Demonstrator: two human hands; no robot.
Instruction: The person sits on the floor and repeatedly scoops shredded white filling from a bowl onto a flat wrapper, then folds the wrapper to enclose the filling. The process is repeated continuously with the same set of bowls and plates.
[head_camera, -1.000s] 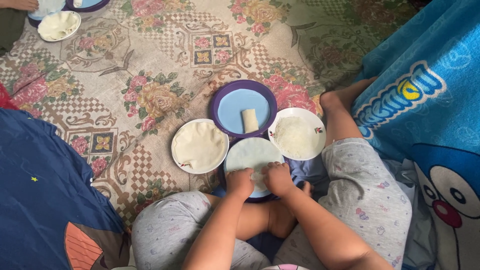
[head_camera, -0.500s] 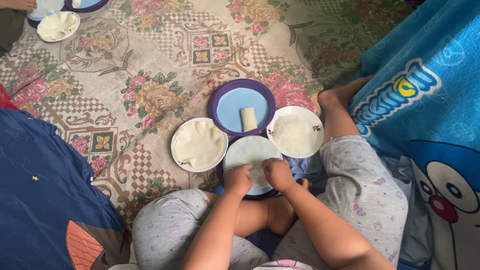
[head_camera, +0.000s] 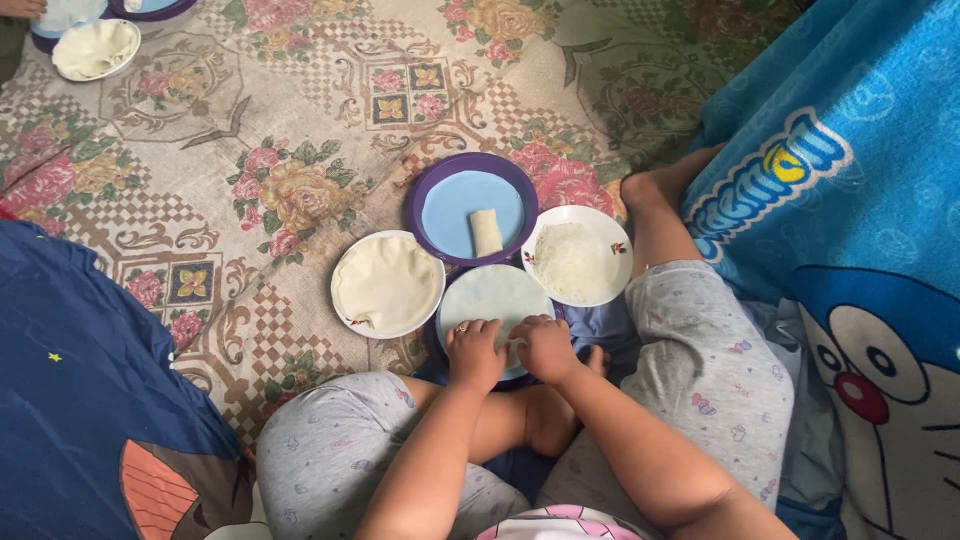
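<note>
A person is sitting cross-legged on a floral mat (head_camera: 300, 130), and both hands are working at the near edge of a thin round wrapper (head_camera: 495, 295) lying on a plate just in front of the knees. The left hand (head_camera: 474, 352) is resting curled on the wrapper's near-left rim, fingers bent and pressing down. The right hand (head_camera: 545, 347) is sitting beside it, almost touching, fingers likewise curled over the wrapper's edge; a small fold of wrapper is showing between the two hands. Whether anything lies under the fingers cannot be told.

Beyond the wrapper, a purple plate (head_camera: 425, 195) is holding a pale blue sheet with one finished roll (head_camera: 487, 232) lying on it. To the left, a white plate (head_camera: 345, 310) is carrying a stack of wrappers (head_camera: 385, 283). To the right, a white dish (head_camera: 617, 248) is holding pale shredded filling (head_camera: 570, 260). All three are touching or nearly touching the near plate.

A blue cartoon blanket (head_camera: 850, 250) is lying along the right, a dark blue cloth (head_camera: 80, 380) on the left. At the far top left, another white dish (head_camera: 95, 50) is sitting on the mat.
</note>
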